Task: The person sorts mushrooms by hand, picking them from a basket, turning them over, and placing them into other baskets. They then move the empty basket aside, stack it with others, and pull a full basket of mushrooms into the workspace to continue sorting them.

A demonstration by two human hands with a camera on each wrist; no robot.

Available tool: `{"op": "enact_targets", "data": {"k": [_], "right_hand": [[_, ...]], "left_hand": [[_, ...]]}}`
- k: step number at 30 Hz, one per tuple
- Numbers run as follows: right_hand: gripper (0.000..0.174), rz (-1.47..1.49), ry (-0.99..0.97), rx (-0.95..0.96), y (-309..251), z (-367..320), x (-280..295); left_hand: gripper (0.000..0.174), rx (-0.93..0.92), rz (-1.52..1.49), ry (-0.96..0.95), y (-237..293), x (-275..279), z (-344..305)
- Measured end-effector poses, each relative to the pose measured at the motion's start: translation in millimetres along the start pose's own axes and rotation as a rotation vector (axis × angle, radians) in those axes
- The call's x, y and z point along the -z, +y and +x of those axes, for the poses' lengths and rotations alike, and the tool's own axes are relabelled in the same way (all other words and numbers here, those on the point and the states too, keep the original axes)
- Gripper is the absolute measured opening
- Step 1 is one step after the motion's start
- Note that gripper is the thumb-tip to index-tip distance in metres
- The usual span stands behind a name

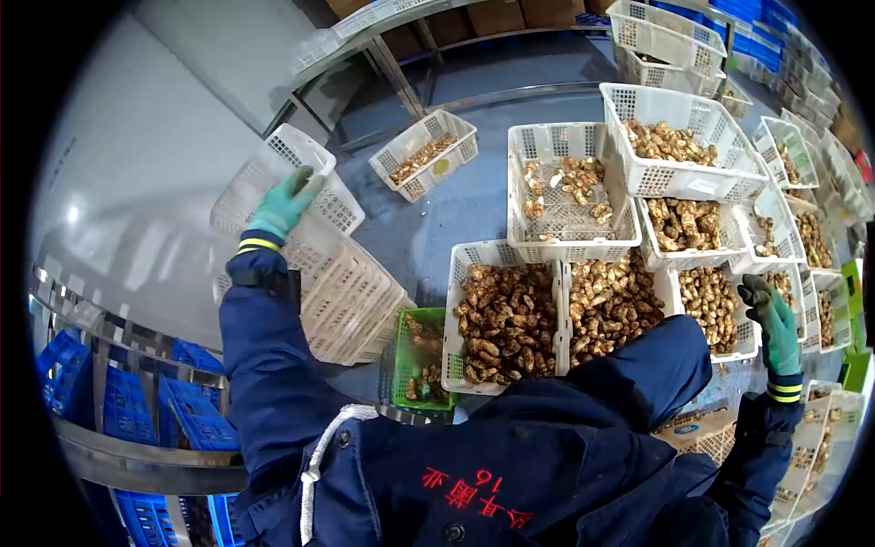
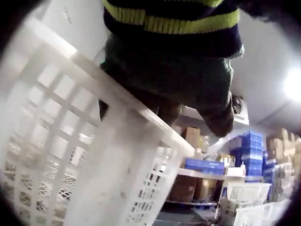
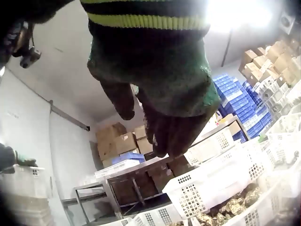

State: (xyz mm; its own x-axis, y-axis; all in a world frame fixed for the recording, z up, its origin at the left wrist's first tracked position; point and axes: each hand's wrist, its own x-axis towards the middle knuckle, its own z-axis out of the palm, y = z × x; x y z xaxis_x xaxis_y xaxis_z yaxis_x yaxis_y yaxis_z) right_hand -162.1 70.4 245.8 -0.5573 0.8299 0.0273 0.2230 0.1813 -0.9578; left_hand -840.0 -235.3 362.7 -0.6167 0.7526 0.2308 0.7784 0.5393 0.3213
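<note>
In the head view my left hand (image 1: pixel 287 202), in a green glove, grips the rim of a white plastic crate (image 1: pixel 339 205) at the top of a stack. The left wrist view shows that crate's slotted wall (image 2: pixel 108 165) close up, with fingers and thumb on either side of its rim. My right hand (image 1: pixel 773 321), gloved too, hangs with loosely bent fingers beside crates at the right and holds nothing. Nearest to it is a white crate of brown, knobbly, mushroom-like pieces (image 1: pixel 709 305). In the right wrist view the right hand's fingers (image 3: pixel 162 136) point down, away from any crate.
Before me stand several white crates (image 1: pixel 574 244) of similar pieces, some stacked. A green crate (image 1: pixel 421 321) sits beside the white crate stack (image 1: pixel 351 296). Another white crate (image 1: pixel 436 178) lies on the blue floor. Blue crates (image 1: pixel 128 401) fill a metal rack at left; a metal shelf (image 1: pixel 401 82) stands behind.
</note>
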Motion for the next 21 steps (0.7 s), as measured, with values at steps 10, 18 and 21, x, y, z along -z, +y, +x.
{"op": "enact_targets", "data": {"k": [10, 18, 21], "right_hand": [[0.051, 0.04, -0.021, -0.056, 17, -5, 7], [0.052, 0.101, -0.089, -0.041, 7, 8, -8], [0.048, 0.079, -0.08, -0.038, 3, 6, -13]], "left_hand": [[0.036, 0.305, 0.555, 0.224, -53, 9, 23], [0.018, 0.129, 0.539, 0.303, -140, 14, -15], [0.02, 0.211, 0.514, 0.08, -175, -6, -18]]}}
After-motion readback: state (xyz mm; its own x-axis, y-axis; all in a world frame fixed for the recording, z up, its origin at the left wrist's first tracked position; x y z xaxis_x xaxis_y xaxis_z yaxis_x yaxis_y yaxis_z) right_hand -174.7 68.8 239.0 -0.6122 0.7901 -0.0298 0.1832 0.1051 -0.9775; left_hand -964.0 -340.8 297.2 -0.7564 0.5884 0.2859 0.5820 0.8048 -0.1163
